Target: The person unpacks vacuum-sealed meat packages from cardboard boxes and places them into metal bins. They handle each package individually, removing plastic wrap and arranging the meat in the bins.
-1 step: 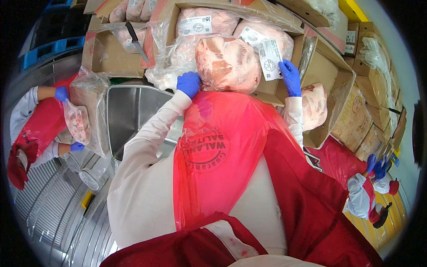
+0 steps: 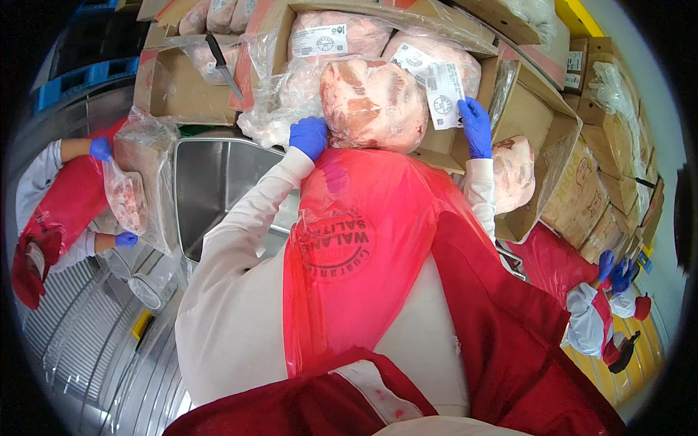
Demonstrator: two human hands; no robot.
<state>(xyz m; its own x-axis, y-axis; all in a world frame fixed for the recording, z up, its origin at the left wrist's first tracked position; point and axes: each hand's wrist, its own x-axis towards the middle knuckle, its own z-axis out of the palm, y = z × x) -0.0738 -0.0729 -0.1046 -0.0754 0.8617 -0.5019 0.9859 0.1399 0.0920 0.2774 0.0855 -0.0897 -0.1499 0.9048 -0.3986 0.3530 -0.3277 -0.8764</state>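
Observation:
A large pale pink piece of meat (image 2: pixel 374 105) in clear plastic rests at the front of an open carton (image 2: pixel 451 156). My left hand (image 2: pixel 309 136), in a blue glove, is closed at its lower left, beside crumpled plastic (image 2: pixel 269 120); what the fingers hold is hidden. My gloved right hand (image 2: pixel 475 127) pinches a white printed label (image 2: pixel 442 91) to the right of the meat. Behind are more bagged pieces (image 2: pixel 338 33) with white labels. Another piece (image 2: pixel 513 171) lies in the carton (image 2: pixel 545 109) at right.
A steel basin (image 2: pixel 203 196) stands left of me. A black-handled knife (image 2: pixel 222 62) lies on the upper-left cartons. A co-worker (image 2: pixel 54 189) handles bagged meat at far left; other gloved workers (image 2: pixel 589 312) are at lower right, near stacked cartons (image 2: pixel 596 211).
My right hand and the label in it are very slightly further right; otherwise the scene looks the same.

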